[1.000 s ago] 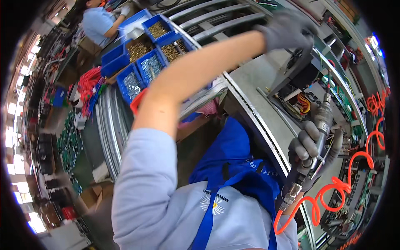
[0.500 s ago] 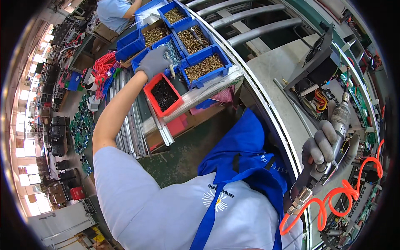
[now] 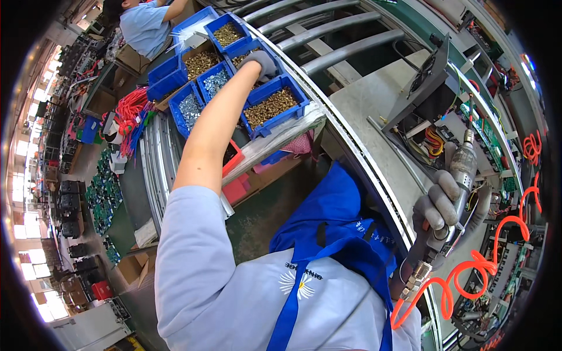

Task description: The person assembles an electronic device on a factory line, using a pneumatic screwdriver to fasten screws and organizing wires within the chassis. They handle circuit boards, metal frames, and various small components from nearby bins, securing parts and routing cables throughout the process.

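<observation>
My left hand (image 3: 266,65), in a grey glove, reaches down into a blue bin (image 3: 277,57) of brass-coloured screws; its fingers are hidden inside. A neighbouring blue bin (image 3: 273,109), nearer me, also holds brass-coloured screws. Partly covered by my left forearm is a red bin (image 3: 235,159). On the right, my gloved right hand (image 3: 436,205) is wrapped round an air screwdriver (image 3: 464,168), whose bit points away from me. A coiled orange air hose (image 3: 468,292) runs from the tool's rear fitting.
More blue bins hold brass-coloured and silvery fasteners (image 3: 190,110). Metal rails (image 3: 161,175) lie left of them. A dark panel unit (image 3: 418,82) with wires stands on the grey work surface (image 3: 374,108) at the right. Another person (image 3: 143,26) works at the far left.
My left hand has moved right, from the bin of silvery fasteners to the bin of brass-coloured screws. My right hand still grips the air screwdriver. The view has shifted slightly.
</observation>
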The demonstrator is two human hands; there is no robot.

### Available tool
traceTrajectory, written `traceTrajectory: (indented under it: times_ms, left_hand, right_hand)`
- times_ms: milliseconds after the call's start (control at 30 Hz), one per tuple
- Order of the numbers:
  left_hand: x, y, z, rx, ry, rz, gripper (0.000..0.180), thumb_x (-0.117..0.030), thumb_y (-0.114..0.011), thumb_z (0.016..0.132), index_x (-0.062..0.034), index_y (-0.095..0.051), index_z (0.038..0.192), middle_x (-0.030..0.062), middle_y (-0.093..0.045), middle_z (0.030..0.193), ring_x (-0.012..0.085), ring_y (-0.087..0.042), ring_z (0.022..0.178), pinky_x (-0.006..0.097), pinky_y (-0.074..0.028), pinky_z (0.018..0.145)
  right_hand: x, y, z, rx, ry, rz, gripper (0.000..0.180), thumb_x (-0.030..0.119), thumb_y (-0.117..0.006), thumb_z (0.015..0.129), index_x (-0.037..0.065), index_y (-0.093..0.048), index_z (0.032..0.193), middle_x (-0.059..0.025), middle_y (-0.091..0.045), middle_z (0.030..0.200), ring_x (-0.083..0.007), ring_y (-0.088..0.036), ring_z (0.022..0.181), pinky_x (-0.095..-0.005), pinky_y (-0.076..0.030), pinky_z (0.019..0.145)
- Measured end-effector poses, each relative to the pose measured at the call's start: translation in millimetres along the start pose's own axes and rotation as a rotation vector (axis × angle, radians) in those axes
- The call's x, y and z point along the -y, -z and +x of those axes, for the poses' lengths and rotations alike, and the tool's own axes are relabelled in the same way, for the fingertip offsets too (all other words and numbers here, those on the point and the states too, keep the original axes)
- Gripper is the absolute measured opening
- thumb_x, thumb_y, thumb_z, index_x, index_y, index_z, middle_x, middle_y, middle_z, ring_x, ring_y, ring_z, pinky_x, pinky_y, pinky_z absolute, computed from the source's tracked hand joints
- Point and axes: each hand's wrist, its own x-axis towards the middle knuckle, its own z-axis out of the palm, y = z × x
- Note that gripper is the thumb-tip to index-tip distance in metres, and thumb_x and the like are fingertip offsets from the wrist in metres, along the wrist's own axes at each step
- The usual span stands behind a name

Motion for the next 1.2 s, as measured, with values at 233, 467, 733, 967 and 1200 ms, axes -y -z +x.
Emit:
traceTrajectory:
  times_ms: [233, 467, 733, 967, 1200]
  left_hand:
    - [49, 8, 49, 0.129, -0.242, 0.651, 0.024, -0.024, -0.065, 0.078, -0.0042, -0.071, 0.09, 0.0181, -0.07, 0.093, 0.0292, -0.069, 0.072, 0.046, -0.055, 0.071]
    - [42, -15, 79, -0.093, 0.264, 0.053, 0.049, -0.031, -0.06, 0.081, -0.0025, -0.064, 0.121, 0.0169, -0.067, 0.118, 0.029, -0.065, 0.108, 0.041, -0.051, 0.092]
    - [42, 10, 60, 0.175, -0.239, 0.647, 0.018, -0.018, -0.055, 0.082, -0.0069, -0.069, 0.08, 0.0063, -0.069, 0.076, 0.0178, -0.062, 0.059, 0.034, -0.044, 0.049]
    - [67, 47, -37, 0.077, 0.065, -0.52, 0.017, -0.017, -0.063, 0.083, -0.0017, -0.064, 0.077, 0.0046, -0.058, 0.06, 0.0067, -0.047, 0.039, 0.022, -0.036, 0.037]
    - [-19, 30, -104, 0.347, -0.528, -1.337, 0.026, -0.017, -0.055, 0.098, -0.0002, -0.054, 0.118, 0.0133, -0.065, 0.107, 0.0209, -0.069, 0.092, 0.025, -0.061, 0.064]
  right_hand:
    - [2, -3, -3, 0.009, -0.002, 0.03, 0.077, 0.046, -0.048, 0.098, -0.005, -0.018, 0.148, -0.0074, -0.044, 0.085, -0.0132, -0.046, 0.057, -0.0346, -0.044, 0.055]
    - [14, -1, -6, 0.004, -0.043, 0.027, 0.072, 0.044, -0.048, 0.098, -0.008, -0.029, 0.143, -0.0104, -0.049, 0.086, -0.014, -0.047, 0.058, -0.0341, -0.043, 0.055]
    - [13, 2, -5, 0.007, -0.026, 0.062, 0.072, 0.046, -0.048, 0.098, -0.007, -0.028, 0.143, -0.012, -0.05, 0.087, -0.0159, -0.051, 0.06, -0.0374, -0.048, 0.057]
    - [9, 2, -9, 0.007, -0.011, 0.082, 0.073, 0.046, -0.048, 0.098, -0.007, -0.027, 0.143, -0.0122, -0.05, 0.088, -0.0164, -0.051, 0.061, -0.0372, -0.049, 0.057]
    - [10, 15, -6, 0.033, -0.019, 0.085, 0.067, 0.052, -0.046, 0.097, 0.006, -0.034, 0.144, -0.0118, -0.061, 0.087, -0.018, -0.057, 0.059, -0.0385, -0.052, 0.055]
